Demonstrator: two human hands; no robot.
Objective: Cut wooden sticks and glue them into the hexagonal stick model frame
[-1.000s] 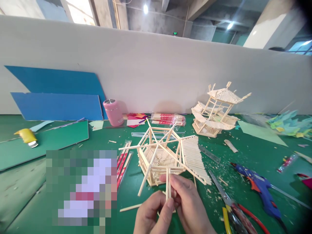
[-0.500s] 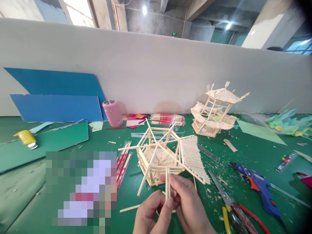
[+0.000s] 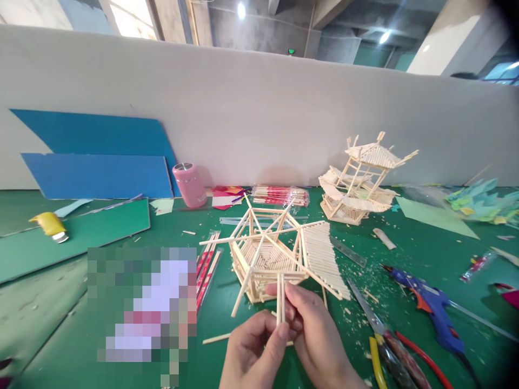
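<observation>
Between my two hands, short pale wooden sticks stand upright side by side, pinched at their lower part. My left hand grips them from the left with thumb and fingers. From the right, my right hand closes its fingertips on the same sticks. Just beyond my hands stands a six-sided stick model with open roof beams. One roof section on its right side is covered with sticks laid close together. A loose stick lies left of my left hand.
Scissors, red and yellow handled pliers and a blue glue gun lie at right. A finished-looking stick pavilion stands behind. A pink flask, bagged sticks and a yellow cutter are at left.
The view has shifted slightly. Both hands keep hold of the sticks in nearly the same place, with only small finger movement.
</observation>
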